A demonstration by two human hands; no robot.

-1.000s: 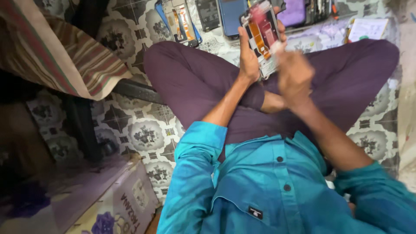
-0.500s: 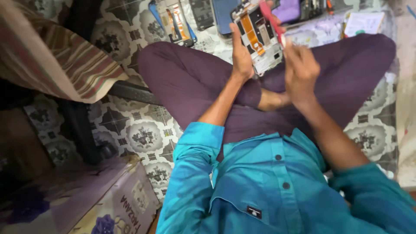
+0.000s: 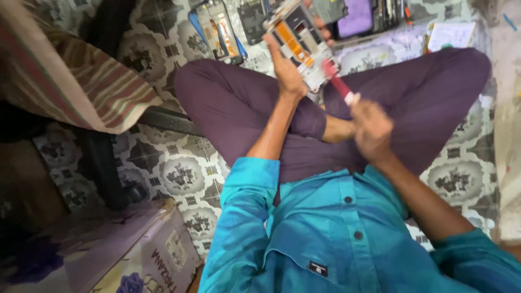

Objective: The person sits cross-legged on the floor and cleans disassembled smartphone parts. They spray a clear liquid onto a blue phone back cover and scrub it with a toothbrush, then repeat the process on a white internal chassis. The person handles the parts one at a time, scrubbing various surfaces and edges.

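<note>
Already opened: phone [image 3: 297, 43] with back off, innards exposed, gripped in left hand [image 3: 287, 76] above the crossed legs. Right hand [image 3: 372, 127] clasps red-handled tool [image 3: 337, 84], tip at phone's lower edge. More opened phones [image 3: 217, 30] wait on tiled floor [image 3: 179, 173].

The person wears a teal button-up shirt [image 3: 336, 239] with dark round buttons down the front and a small dark label sewn low on the chest. Its sleeves [image 3: 239, 217] are rolled up to about the elbow, leaving the forearms bare. Below it are dark plum-purple trousers [image 3: 233, 103], loose and softly creased in the cloth.
</note>
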